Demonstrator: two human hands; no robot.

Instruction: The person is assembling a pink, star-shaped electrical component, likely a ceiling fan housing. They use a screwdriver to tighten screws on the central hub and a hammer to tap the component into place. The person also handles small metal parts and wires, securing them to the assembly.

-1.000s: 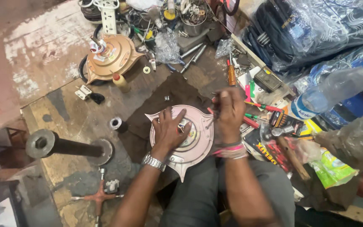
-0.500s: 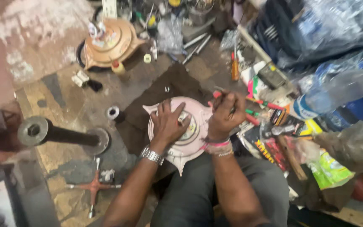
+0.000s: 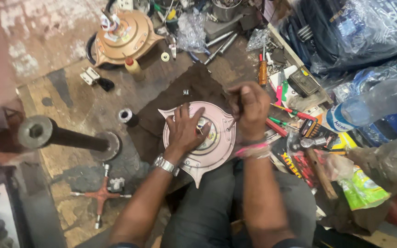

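Little has shifted: left hand (image 3: 187, 131) flat on pink fan housing (image 3: 201, 138), right hand (image 3: 249, 110) grip holding screwdriver (image 3: 235, 115).

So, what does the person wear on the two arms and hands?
Both forearms are bare, with no gloves and no sleeves reaching the wrists. The left hand has a silver metal watch with a link band on its wrist. The right hand has pink and white thread bands wound around its wrist.

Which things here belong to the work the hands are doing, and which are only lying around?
In use:
- pink fan motor housing, pressed by left hand
- thin tool, gripped in right hand
- dark cloth underneath

Lying about:
- gold motor housing
- hammer
- red cross wrench
- plastic bottle
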